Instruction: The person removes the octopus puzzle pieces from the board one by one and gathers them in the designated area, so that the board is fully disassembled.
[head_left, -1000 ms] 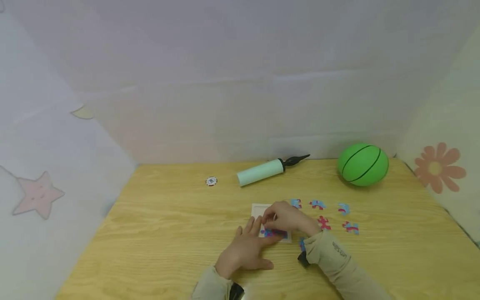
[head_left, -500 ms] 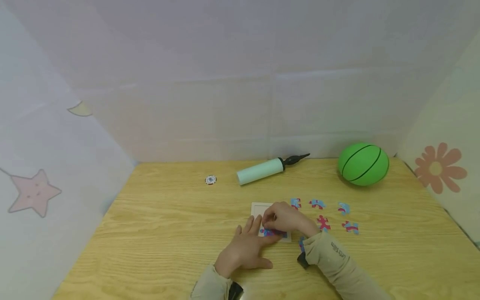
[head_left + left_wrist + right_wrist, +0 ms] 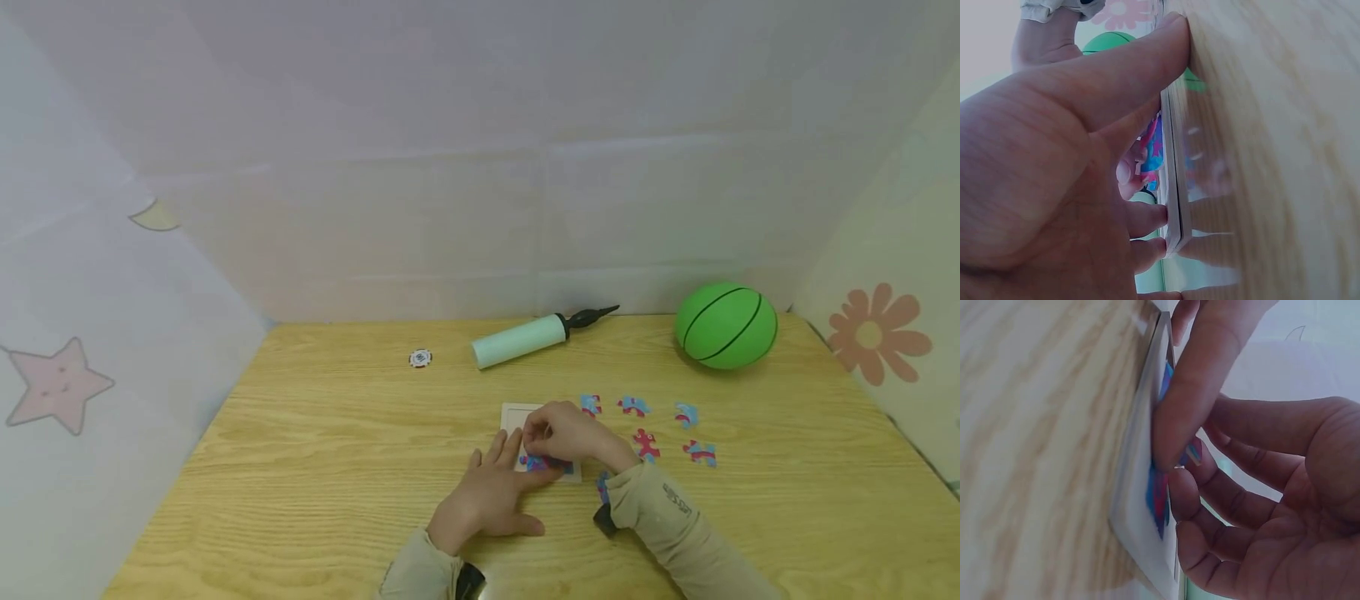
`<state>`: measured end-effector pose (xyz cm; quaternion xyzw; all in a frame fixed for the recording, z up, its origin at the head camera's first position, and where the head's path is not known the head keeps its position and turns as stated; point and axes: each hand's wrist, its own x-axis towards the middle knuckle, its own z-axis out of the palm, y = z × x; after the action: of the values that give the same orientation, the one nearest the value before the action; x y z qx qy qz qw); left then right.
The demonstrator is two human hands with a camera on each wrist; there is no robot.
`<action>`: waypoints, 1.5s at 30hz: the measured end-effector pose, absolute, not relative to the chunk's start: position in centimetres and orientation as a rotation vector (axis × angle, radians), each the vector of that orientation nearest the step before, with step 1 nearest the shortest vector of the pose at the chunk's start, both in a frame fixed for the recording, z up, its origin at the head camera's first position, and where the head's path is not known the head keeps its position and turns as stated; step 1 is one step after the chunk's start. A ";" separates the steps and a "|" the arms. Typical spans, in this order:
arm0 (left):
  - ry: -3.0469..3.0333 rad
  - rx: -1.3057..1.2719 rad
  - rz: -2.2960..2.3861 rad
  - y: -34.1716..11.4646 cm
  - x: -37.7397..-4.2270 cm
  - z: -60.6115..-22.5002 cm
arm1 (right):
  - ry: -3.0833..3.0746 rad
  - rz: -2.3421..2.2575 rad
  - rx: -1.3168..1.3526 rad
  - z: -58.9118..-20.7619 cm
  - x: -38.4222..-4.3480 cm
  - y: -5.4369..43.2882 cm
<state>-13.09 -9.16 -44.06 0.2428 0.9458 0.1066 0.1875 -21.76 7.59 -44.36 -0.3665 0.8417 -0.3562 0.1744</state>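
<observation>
A pale puzzle tray (image 3: 513, 410) lies flat on the table, with blue, pink and purple puzzle pieces (image 3: 535, 464) set along its near side. My left hand (image 3: 487, 498) rests on the tray with straight, spread fingers. Its index finger (image 3: 1188, 406) lies across the pieces in the right wrist view. My right hand (image 3: 567, 432) is over the tray, fingers curled. Between its thumb and fingertips it pinches a small blue and pink puzzle piece (image 3: 1194, 454), tilted above the others. Much of the tray is hidden beneath both hands.
Several loose puzzle pieces (image 3: 633, 406) lie right of the tray, one red (image 3: 646, 444), another partly behind the right sleeve (image 3: 603, 486). Behind are a poker chip (image 3: 421, 358), a mint hand pump (image 3: 521, 341) and a green ball (image 3: 726, 326). A pale curtain backs the table.
The head view has shifted slightly, moving the scene a few pixels. Both hands keep nearly the same place over the tray.
</observation>
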 end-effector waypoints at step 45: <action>2.676 0.644 0.404 -9.3 -13.0 -44.4 | 2.370 -1.274 -0.816 -43.4 -20.3 18.1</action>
<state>-12.98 -9.28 -44.39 0.2278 0.9464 0.1429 0.1790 -20.34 18.07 -43.41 -0.2863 0.8315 -0.4469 0.1641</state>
